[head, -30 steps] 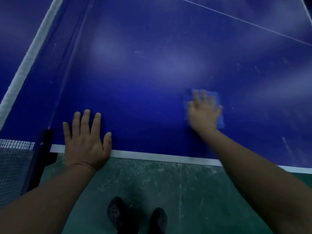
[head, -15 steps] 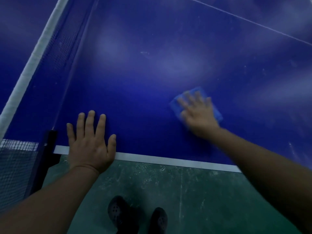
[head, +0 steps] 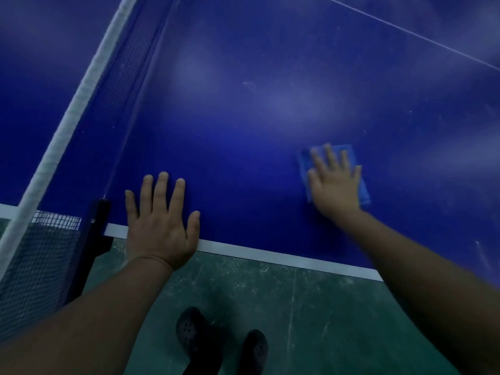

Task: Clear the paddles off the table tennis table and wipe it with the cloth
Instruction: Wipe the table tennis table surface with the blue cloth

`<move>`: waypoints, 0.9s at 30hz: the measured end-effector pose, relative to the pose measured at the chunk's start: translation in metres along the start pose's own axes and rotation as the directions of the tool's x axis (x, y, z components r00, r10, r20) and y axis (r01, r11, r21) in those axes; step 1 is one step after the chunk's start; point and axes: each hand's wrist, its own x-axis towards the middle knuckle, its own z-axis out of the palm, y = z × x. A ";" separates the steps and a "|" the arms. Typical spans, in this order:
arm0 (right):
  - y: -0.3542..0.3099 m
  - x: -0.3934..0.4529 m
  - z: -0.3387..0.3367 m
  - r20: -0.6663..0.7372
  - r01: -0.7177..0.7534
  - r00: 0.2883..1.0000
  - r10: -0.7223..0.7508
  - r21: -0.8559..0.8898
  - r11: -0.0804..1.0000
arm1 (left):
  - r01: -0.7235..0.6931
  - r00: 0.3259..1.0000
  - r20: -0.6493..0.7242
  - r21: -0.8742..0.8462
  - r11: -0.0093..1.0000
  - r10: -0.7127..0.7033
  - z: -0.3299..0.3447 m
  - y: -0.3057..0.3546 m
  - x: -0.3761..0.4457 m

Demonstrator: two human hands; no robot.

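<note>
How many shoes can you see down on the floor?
2. One dark shoe is below the left hand; the other shoe is just right of it, both partly cut off.

Blue cloth (head: 364, 190) lies flat on blue table (head: 243, 117).

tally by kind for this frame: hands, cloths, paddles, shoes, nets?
Hands: 2, left hand flat by the table edge, right hand flat on the cloth
Cloths: 1, blue cloth
Paddles: 0 in view
Shoes: 2, dark shoes
Nets: 1, net
Total: 6
</note>
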 end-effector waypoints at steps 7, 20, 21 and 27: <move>-0.137 0.030 0.012 -0.061 0.084 0.995 -0.080 0.078 0.993 | 0.000 1.000 0.001 0.018 1.000 0.000 0.000 0.001 0.000; -0.152 0.057 0.001 -0.065 0.332 0.942 -0.330 0.015 0.943 | 0.023 0.999 -0.028 -0.007 1.000 -0.023 0.001 0.002 -0.002; -0.170 0.041 0.007 -0.055 0.550 0.834 -0.549 -0.008 0.835 | 0.025 0.999 -0.020 -0.008 1.000 -0.026 0.001 0.002 -0.002; -0.173 0.136 -0.009 0.008 0.865 0.499 -0.867 -0.064 0.497 | 0.154 0.984 -0.073 -0.121 0.981 -0.164 0.005 0.016 -0.007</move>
